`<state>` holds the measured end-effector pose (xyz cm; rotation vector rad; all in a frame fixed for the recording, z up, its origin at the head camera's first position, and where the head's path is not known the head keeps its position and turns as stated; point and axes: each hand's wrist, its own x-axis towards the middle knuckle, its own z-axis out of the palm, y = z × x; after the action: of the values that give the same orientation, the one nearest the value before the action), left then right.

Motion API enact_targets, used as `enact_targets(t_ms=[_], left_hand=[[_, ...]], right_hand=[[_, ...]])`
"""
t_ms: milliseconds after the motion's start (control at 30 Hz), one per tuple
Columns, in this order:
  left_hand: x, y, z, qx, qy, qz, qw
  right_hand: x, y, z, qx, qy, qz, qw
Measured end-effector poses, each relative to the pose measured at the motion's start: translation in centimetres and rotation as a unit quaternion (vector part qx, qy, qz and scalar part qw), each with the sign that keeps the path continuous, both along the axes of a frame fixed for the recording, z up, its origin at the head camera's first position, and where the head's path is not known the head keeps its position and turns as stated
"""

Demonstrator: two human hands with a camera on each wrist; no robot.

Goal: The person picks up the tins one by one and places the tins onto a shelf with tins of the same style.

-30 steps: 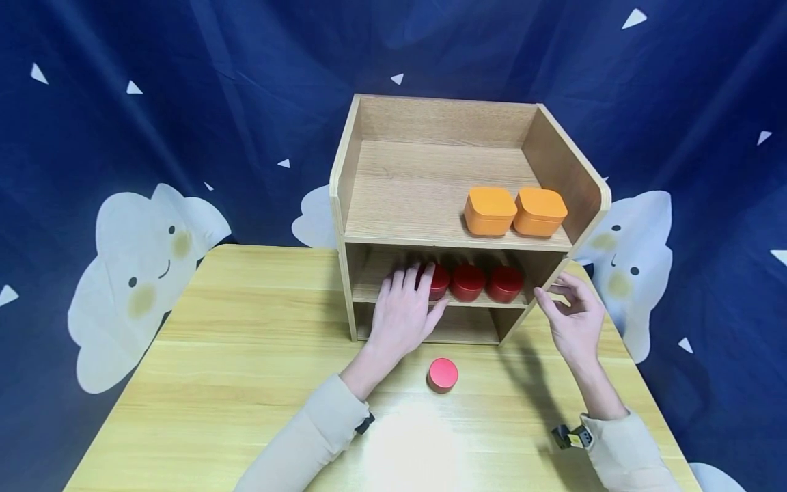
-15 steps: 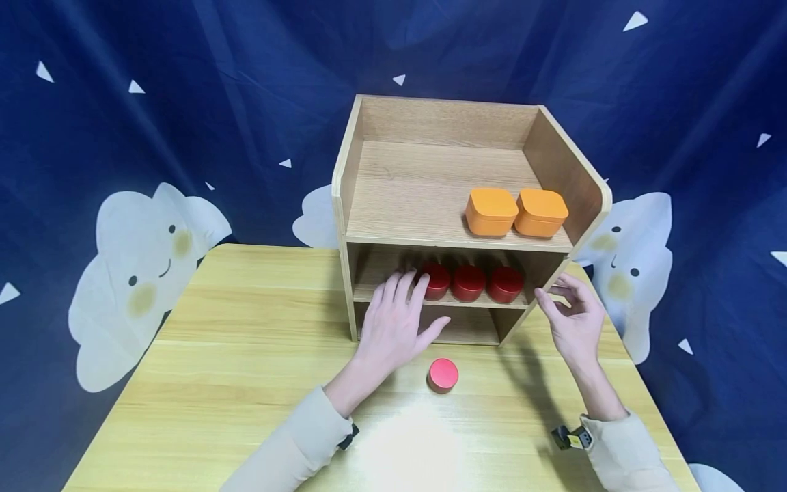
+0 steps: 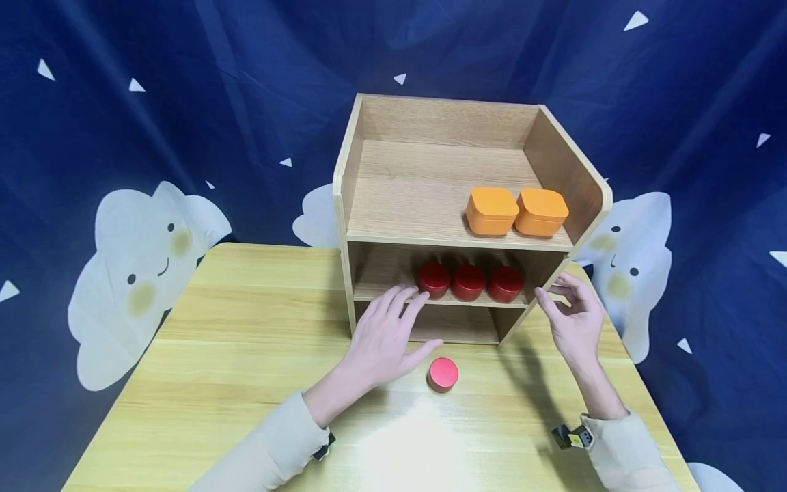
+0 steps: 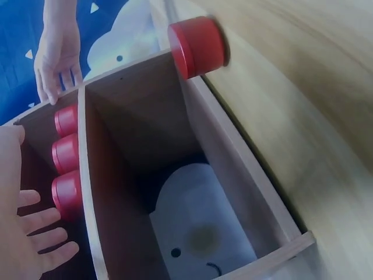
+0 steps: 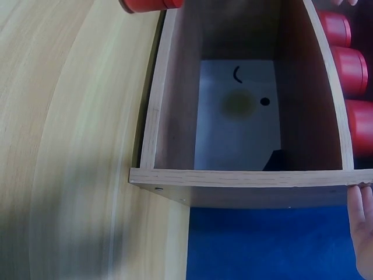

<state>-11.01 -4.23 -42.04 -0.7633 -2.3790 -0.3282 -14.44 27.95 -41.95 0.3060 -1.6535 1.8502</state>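
Observation:
In the head view, my left hand point(image 3: 384, 338) is held in front of the wooden shelf unit point(image 3: 436, 242), fingers spread and nothing in it. Its fingertips are near the middle shelf's front edge; its thumb points toward a loose red round tin point(image 3: 443, 374) on the table. On the middle shelf, red round tins stand in a row: a left tin point(image 3: 434, 280), a middle tin point(image 3: 469, 282) and a right tin point(image 3: 506, 283). My right hand point(image 3: 574, 318) touches the unit's right side panel with its fingertips, as the right wrist view also shows, and holds nothing.
Two orange square tins, a left one point(image 3: 492, 212) and a right one point(image 3: 541, 212), stand at the right of the top shelf. The unit is on a light wooden table point(image 3: 258, 328) before a blue cloud-patterned curtain point(image 3: 246, 102).
My left hand has drawn back from the middle shelf, down and to the left, leaving the leftmost tin of the row in full view. The right hand has stayed at the side panel.

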Motion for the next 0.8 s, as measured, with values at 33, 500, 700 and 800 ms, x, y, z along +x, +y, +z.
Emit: enact_targets(t_ms=[33, 500, 700, 800], left_hand=[[0.1, -0.1, -0.1, -0.005, -0.007, -0.008, 0.9999], [1.5, -0.7, -2.3, -0.083, -0.100, -0.075, 0.9887], [1.4, -0.8, -3.7, -0.116, -0.143, -0.100, 0.9778], [1.3, -0.8, -4.6, -0.122, -0.158, -0.110, 0.9737]], right_hand=[[0.0, 0.0, 0.0, 0.000, -0.003, -0.002, 1.000], [-0.1, 0.1, 0.0, 0.003, 0.004, -0.001, 1.000], [0.0, 0.1, 0.0, 0.012, -0.001, -0.009, 1.000], [0.0, 0.1, 0.0, 0.009, 0.001, -0.004, 1.000]])
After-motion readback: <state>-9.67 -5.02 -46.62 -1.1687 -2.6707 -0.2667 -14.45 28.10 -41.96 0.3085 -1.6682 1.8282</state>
